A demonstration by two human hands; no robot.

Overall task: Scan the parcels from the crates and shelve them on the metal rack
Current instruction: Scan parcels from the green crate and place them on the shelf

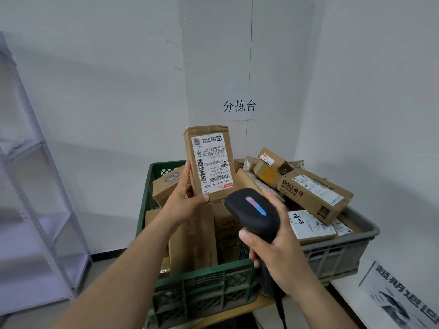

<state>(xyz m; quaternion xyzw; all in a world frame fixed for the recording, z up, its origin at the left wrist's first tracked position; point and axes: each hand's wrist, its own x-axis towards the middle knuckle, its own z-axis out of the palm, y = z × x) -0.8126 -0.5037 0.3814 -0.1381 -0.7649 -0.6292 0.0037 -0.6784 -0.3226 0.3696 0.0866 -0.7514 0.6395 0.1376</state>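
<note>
1. The left hand (pixel 183 200) grips a small cardboard parcel (pixel 210 162) by its lower end, thumb across the bottom front and fingers up the left edge. It holds the parcel upright above the green crate (pixel 202 274), with the shipping label (pixel 213 160) facing the person.
2. The right hand (pixel 273 243), just below and right of the parcel, is wrapped round the handle of a black barcode scanner (pixel 251 210). I cannot tell whether the trigger is pressed.
3. To scan well, I judge the parcel should be held steady, the thumb kept off the barcode (pixel 219 179) just above it, and the scanner head aimed squarely there.
4. The metal rack (pixel 35 186) stands well left of the left hand. The grey crate (pixel 332 252) of parcels sits right of the right hand.
</note>
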